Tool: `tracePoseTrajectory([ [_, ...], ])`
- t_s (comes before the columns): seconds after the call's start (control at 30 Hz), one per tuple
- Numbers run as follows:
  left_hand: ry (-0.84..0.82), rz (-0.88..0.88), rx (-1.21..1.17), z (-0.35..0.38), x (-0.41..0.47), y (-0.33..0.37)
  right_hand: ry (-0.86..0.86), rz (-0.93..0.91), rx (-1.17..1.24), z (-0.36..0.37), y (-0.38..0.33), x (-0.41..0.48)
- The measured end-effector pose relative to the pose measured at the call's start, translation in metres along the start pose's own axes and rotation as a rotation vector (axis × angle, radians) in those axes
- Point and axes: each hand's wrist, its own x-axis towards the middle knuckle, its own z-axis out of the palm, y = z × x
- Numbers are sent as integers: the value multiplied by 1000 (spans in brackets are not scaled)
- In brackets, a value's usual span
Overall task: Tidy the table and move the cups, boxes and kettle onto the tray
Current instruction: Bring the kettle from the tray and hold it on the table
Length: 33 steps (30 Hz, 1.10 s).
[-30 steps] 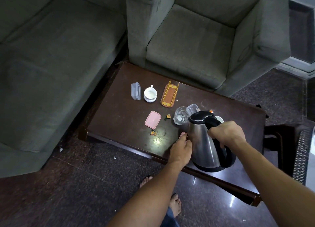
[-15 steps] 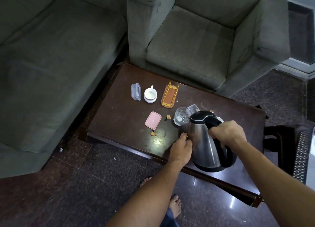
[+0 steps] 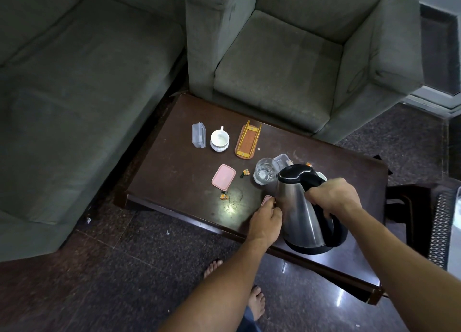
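Dark coffee table (image 3: pixel 174 177): the kettle (image 3: pixel 296 207) stands gripped by its handle in the right hand (image 3: pixel 334 197); left hand (image 3: pixel 265 219) beside it touches a small pink piece (image 3: pixel 267 200) (hold unclear). Likely next: lifting it to the tray (image 3: pixel 248 142) beyond.

Right hand (image 3: pixel 333 198) curled round kettle (image 3: pixel 296 207) handle; left hand (image 3: pixel 265 219) low beside it, fingertips pinching pink piece (image 3: pixel 267 200)

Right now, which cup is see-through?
The glass beside the kettle. It is clear; the handled cup and the cup behind the kettle are both white.
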Motion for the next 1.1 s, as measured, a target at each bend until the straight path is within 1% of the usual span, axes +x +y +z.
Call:
tracePoseTrajectory([
  [0.7,-10,3,-16,3,3,-5,-10,19,-10,3,0,2],
  [1.1,3,43,16,3,2,-2,-9,24,-16,2,0,3],
])
